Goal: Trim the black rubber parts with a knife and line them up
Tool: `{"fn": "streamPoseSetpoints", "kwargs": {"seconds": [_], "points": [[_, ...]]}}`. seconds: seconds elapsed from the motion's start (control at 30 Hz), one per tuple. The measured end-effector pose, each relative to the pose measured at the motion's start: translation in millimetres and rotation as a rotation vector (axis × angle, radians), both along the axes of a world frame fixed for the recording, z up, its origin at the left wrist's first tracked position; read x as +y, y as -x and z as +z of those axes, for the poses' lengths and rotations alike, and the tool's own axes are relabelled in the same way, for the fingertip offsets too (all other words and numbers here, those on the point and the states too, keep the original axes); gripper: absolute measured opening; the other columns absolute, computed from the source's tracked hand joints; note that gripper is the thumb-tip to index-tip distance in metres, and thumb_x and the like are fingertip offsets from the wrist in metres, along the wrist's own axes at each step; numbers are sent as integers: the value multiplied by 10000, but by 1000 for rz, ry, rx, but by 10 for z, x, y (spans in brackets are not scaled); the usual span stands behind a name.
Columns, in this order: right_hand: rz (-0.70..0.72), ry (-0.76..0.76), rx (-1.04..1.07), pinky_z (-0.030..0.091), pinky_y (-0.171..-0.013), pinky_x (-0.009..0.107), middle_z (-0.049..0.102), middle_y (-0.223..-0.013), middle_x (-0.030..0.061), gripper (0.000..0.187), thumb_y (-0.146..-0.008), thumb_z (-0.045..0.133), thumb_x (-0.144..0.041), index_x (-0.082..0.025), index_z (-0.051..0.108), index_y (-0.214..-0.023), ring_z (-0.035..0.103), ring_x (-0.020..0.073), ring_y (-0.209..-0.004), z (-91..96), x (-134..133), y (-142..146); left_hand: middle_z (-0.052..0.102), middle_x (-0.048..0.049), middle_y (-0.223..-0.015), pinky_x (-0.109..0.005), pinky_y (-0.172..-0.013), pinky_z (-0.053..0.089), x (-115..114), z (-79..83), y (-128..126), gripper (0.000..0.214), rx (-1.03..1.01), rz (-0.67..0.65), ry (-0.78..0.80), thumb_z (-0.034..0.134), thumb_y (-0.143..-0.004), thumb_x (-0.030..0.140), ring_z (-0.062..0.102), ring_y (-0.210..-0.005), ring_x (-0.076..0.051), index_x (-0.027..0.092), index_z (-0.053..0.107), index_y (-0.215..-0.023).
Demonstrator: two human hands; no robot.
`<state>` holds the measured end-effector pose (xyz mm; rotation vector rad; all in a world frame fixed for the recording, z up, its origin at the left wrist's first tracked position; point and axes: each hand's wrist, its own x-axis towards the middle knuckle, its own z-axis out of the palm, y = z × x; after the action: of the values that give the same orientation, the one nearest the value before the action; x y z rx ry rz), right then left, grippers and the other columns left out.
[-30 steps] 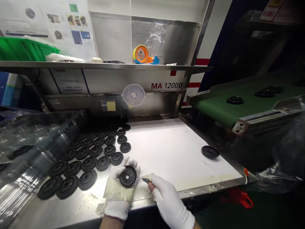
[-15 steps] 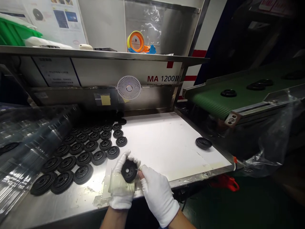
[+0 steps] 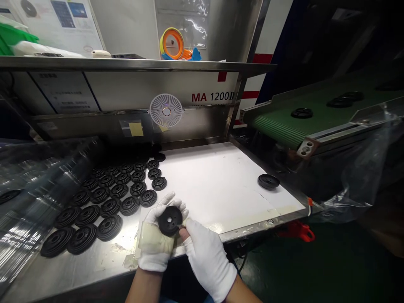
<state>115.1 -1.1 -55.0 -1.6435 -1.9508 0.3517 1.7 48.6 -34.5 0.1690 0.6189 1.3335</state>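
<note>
Left hand (image 3: 157,244): white cotton glove, clear tape around the palm, closed around a black moulded disc (image 3: 170,221), which lies face up with a central hole showing. Right hand (image 3: 206,261): matching glove, pinching a small pointed tool (image 3: 181,226), its tip at the disc's right edge.

Both hands are over the near edge of a stainless steel table (image 3: 116,250). Left of them: close rows of matching black discs (image 3: 109,207). Right of them: a white sheet (image 3: 214,185), with a single disc (image 3: 268,182) near its right edge.

Far right: green conveyor belt (image 3: 280,126) carrying further discs. Far wall: steel machine panel (image 3: 126,94), lettered in red "MA 1200II"; white fan (image 3: 166,110) and yellow note (image 3: 135,129) below it.
</note>
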Motion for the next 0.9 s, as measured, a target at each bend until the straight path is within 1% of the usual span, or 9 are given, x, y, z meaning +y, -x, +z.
{"fn": "streamPoseSetpoints", "kwargs": {"seconds": [0.1, 0.17, 0.27, 0.43, 0.5, 0.6, 0.63, 0.77, 0.9], "points": [[-33, -9, -17, 303, -602, 246, 624, -796, 1, 229, -963, 354, -316, -225, 551, -891, 545, 137, -668, 10, 25, -44, 602, -55, -735, -351, -713, 540, 13, -13, -15, 262, -76, 41, 1, 583, -738, 135, 605, -715, -164, 126, 633, -995], [-68, -19, -43, 291, -592, 253, 623, -772, -2, 227, -961, 354, -301, -230, 557, -890, 541, 140, -650, 2, 22, -30, 577, -24, -698, -308, -694, 535, 41, -24, -53, 179, -96, 102, 23, 596, -754, 132, 585, -676, -131, 135, 634, -928], [-74, -34, -41, 275, -583, 259, 629, -770, -4, 227, -963, 351, -297, -235, 558, -894, 549, 145, -657, -21, -14, 37, 559, 1, -659, -291, -686, 532, 98, -49, -94, 101, -129, 155, 57, 603, -774, 141, 572, -644, -113, 145, 629, -872], [-52, -10, -1, 244, -547, 261, 616, -716, -11, 242, -953, 362, -298, -224, 523, -789, 526, 137, -607, -46, -75, 149, 558, 18, -626, -303, -718, 542, 133, -78, -87, 59, -131, 218, 54, 593, -780, 130, 577, -618, -102, 151, 627, -822], [-43, -15, -8, 239, -551, 265, 610, -710, -13, 241, -951, 364, -292, -223, 509, -772, 520, 138, -604, -43, -74, 146, 609, -9, -706, -338, -769, 539, 99, -74, -73, 142, -83, 215, 45, 593, -770, 115, 612, -695, -127, 150, 639, -900], [-45, -23, -28, 237, -564, 272, 604, -713, -19, 237, -955, 360, -290, -229, 506, -778, 525, 143, -618, -30, -48, 88, 651, -110, -959, -423, -773, 538, 25, -58, -42, 317, -20, 106, 27, 583, -756, 145, 626, -901, -240, 143, 619, -1071], [-54, -25, -37, 239, -570, 274, 604, -715, -19, 231, -956, 361, -290, -231, 512, -791, 530, 146, -627, -26, -37, 64, 646, -124, -977, -436, -762, 539, 6, -54, -32, 350, -19, 74, 20, 578, -748, 151, 621, -912, -257, 138, 611, -1097], [-82, -20, -59, 246, -577, 276, 610, -732, -14, 205, -953, 373, -304, -236, 536, -850, 543, 150, -639, -30, -19, 37, 599, -33, -725, -351, -731, 539, 7, -48, -23, 274, -78, 102, 2, 594, -734, 116, 599, -703, -147, 136, 631, -1005], [-84, -12, -24, 240, -553, 271, 615, -716, -11, 227, -950, 368, -304, -232, 530, -809, 538, 148, -615, -52, -71, 149, 558, 11, -660, -306, -731, 538, 80, -63, -56, 188, -87, 220, 35, 601, -762, 114, 574, -645, -105, 146, 635, -944]]}}
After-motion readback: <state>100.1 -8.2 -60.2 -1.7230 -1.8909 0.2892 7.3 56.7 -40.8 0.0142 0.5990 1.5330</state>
